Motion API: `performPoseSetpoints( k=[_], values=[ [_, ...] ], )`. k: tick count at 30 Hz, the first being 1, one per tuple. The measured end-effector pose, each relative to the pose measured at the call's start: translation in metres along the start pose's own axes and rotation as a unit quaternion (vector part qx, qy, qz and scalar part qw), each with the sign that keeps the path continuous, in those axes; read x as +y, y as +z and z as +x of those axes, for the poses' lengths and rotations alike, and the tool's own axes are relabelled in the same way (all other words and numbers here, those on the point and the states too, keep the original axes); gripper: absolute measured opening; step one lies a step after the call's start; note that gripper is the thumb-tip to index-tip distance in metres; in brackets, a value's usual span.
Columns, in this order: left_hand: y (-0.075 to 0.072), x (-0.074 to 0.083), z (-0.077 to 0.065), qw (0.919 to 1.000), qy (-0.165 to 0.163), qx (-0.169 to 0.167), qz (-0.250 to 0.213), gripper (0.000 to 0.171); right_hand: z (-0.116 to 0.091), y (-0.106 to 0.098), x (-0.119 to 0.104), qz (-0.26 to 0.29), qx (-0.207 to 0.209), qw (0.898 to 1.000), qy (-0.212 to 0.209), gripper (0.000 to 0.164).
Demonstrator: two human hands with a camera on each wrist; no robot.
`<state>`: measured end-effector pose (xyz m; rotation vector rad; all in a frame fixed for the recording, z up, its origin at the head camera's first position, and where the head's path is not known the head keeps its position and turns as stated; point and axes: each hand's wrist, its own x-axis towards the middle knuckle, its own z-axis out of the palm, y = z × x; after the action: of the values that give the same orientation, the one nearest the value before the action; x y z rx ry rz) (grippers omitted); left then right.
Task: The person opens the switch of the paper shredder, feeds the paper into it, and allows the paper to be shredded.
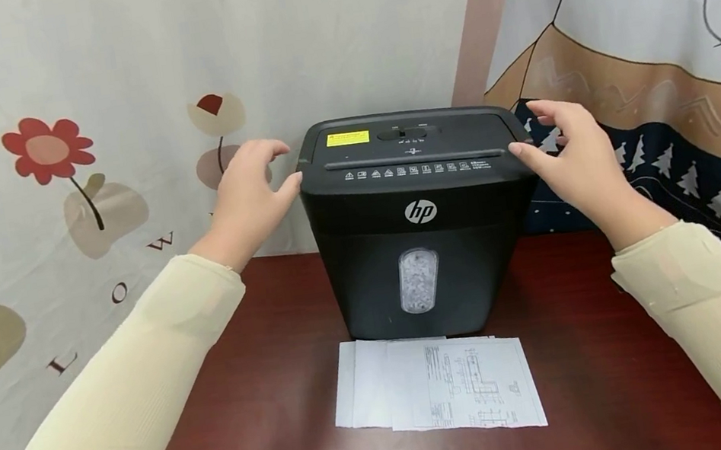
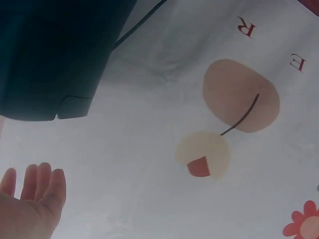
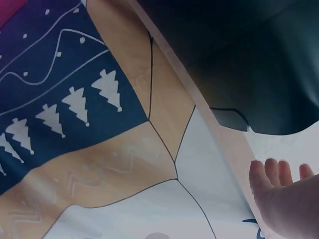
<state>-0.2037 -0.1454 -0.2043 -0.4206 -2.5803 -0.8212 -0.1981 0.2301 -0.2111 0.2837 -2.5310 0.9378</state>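
A black HP paper shredder [image 1: 365, 255] stands upright on the table, with pale shreds visible behind its front window [image 1: 420, 280]. My left hand [image 1: 249, 194] is raised at the left end of its lid, thumb and fingers spread, the thumb tip close by the corner. At the opposite end my right hand [image 1: 567, 150] is held the same way, its thumb overlapping the lid's edge in the head view. Both wrist views show a gap between the fingers and the shredder body [image 2: 55, 59]. Neither hand holds anything.
Several sheets of printed paper [image 1: 452, 385] lie overlapped on the dark red table [image 1: 273, 391], right in front of the shredder's base. A patterned cloth [image 1: 125, 73] hangs behind and to the left. Navy tree-print fabric [image 1: 693, 182] is at the right. A dark cord [image 2: 142, 22] runs behind the shredder.
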Motion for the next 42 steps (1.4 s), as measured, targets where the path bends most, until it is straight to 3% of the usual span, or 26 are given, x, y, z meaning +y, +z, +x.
performPoseSetpoints(
  k=[7,13,19,24,32,42],
  values=[
    [0.003,-0.014,-0.017,0.9995,0.006,0.025,-0.016,0.040,-0.020,0.003,0.011,0.024,0.055,0.998,-0.016,0.067],
    [0.013,-0.026,-0.035,0.9995,-0.010,0.023,-0.017,0.042,-0.038,0.007,0.022,0.034,0.088,0.995,-0.020,0.070],
    [0.027,-0.035,-0.051,0.9987,-0.007,0.040,-0.030,0.038,-0.054,0.012,0.035,0.039,0.105,0.994,0.001,0.070],
    [0.036,-0.042,-0.066,0.9976,-0.025,0.036,-0.053,0.040,-0.068,0.018,0.048,0.047,0.117,0.992,0.022,0.069],
    [0.055,-0.054,-0.084,0.9937,-0.076,0.017,-0.081,0.042,-0.087,0.029,0.065,0.040,0.092,0.993,0.060,0.068],
    [0.085,-0.055,-0.097,0.9892,-0.101,-0.005,-0.107,0.040,-0.100,0.043,0.085,0.025,0.047,0.995,0.088,0.068]
  ],
)
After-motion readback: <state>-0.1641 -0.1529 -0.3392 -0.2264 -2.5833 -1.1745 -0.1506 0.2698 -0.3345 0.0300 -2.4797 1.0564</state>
